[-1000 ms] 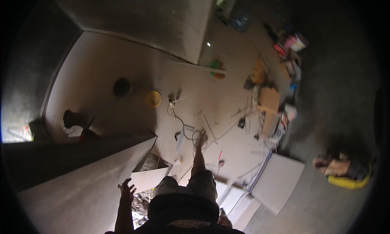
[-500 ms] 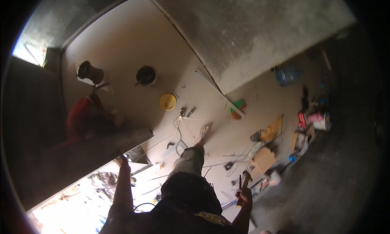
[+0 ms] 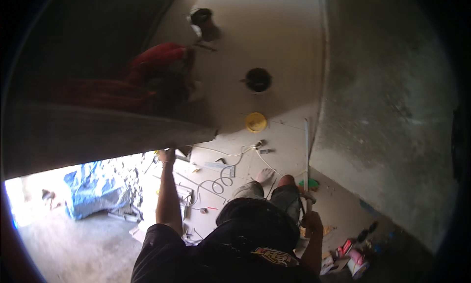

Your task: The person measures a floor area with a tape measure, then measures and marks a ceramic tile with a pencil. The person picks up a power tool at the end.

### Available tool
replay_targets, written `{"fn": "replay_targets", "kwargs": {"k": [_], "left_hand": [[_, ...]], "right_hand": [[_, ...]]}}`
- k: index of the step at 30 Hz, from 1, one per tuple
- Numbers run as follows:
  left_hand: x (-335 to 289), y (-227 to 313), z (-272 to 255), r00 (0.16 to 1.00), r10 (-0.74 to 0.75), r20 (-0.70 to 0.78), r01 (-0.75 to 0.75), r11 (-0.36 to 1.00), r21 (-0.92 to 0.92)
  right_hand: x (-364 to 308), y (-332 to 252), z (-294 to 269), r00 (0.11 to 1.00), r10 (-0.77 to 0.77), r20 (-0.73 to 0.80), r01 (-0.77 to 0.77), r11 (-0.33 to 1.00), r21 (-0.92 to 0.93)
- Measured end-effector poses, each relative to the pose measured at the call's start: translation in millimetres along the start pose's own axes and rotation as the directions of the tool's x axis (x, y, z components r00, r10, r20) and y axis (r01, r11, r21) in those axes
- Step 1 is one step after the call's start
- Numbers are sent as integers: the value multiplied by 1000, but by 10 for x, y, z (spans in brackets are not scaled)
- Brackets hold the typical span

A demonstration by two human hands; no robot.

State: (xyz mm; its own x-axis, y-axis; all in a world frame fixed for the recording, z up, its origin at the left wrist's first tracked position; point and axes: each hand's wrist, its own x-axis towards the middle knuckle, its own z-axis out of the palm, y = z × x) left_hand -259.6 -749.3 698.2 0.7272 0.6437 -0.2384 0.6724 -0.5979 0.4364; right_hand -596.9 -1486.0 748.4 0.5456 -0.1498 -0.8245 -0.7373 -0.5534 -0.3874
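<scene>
- The strip (image 3: 307, 155), a long thin pale length, stands nearly upright by the grey wall (image 3: 387, 116); its lower end sits in the right hand (image 3: 312, 219), whose grip is closed around it.
- The left hand (image 3: 167, 155) reaches up to the edge of the dark slab (image 3: 98, 135) overhead and touches it; whether its grip is closed or just pressing flat, I cannot tell.
- A bare foot (image 3: 265, 175) rests on the pale floor (image 3: 284, 47), just beside a coiled white cable (image 3: 221, 177).
- Further out lie a yellow lid (image 3: 255, 122), a dark bucket (image 3: 258, 79), and small bottles and tins (image 3: 353, 256) near the wall's foot.
- A person in red (image 3: 157, 67) crouches beyond the slab.
- Risks, as I judge them: the strip is held only at its bottom, so its top could sway and scrape the wall or tip over; the cable lies close enough to the foot to snag a step; leaning on the slab with one hand leaves balance thin if it shifts.
</scene>
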Motion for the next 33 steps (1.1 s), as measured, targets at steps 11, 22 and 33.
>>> {"fn": "replay_targets", "kwargs": {"k": [11,22,33], "left_hand": [[-1687,2077,-1850,544,-73,-836,-327,899,-291],[-376,3314,-1685,564,-44,-824,-138,980,-146],[1079,3792,1962,912,177,-370,-207,977,-44]], "right_hand": [[2029,-1684,-1397,936,309,169,-318,947,33],[4540,-1894,-1585,919,367,145,-341,924,-174],[6474,-1357,-1222,969,247,12,-238,945,-225]]}}
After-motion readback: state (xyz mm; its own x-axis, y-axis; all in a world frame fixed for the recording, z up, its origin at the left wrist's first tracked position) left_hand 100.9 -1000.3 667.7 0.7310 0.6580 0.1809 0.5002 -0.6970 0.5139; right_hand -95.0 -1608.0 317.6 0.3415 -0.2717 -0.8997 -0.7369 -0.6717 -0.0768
